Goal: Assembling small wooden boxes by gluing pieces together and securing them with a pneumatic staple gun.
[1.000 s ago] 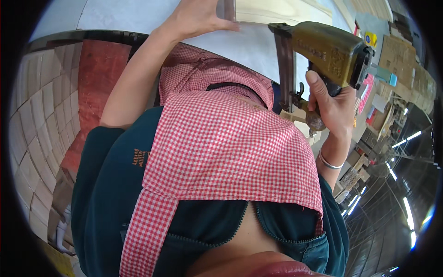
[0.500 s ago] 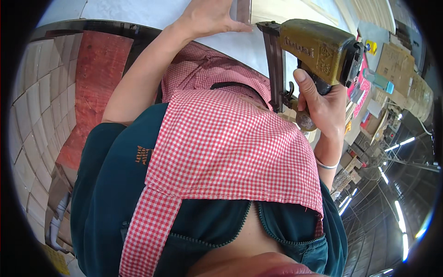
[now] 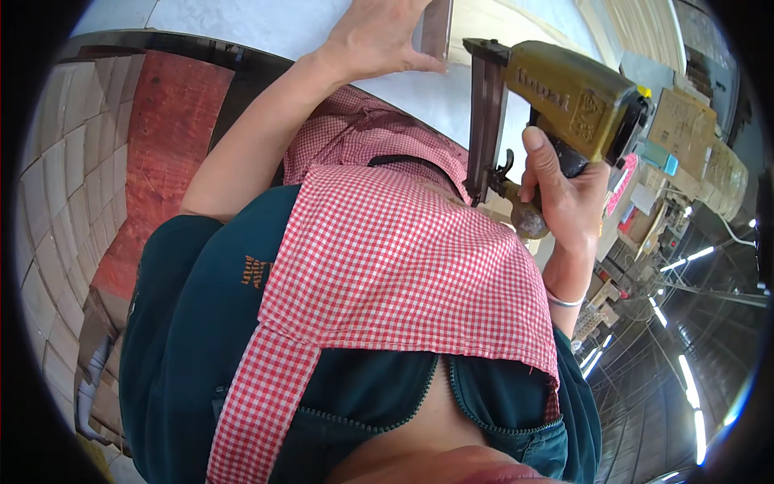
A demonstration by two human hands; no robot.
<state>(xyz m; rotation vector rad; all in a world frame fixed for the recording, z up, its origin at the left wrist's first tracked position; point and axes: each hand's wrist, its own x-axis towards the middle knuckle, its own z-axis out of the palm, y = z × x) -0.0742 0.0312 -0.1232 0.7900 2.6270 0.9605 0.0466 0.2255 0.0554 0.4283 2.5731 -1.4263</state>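
My right hand (image 3: 571, 189) is wrapped round the handle of a staple gun (image 3: 564, 93) with a worn yellow-brown body and a long dark magazine. Its thumb points up along the handle. The gun's nose (image 3: 484, 48) is over the white work surface (image 3: 403, 93), beside a pale wooden panel (image 3: 516, 28). At the top, my left hand (image 3: 379, 36) is at a narrow brown wooden strip (image 3: 436, 32), the thumb against its near end and the fingers reaching towards its far part. The upper frame edge cuts off the fingertips.
Stacked pale boards (image 3: 72, 161) stand on the left, beside a red-painted panel (image 3: 165, 137). More thin wooden sheets (image 3: 645, 36) lie at the upper right. Further right are cardboard (image 3: 681, 121) and a cluttered bench. My checked apron (image 3: 411, 266) is close to the table edge.
The staple gun and my right hand sit slightly farther right and lower in the picture. My left hand appears a little to the right and lower. Both grips look the same.
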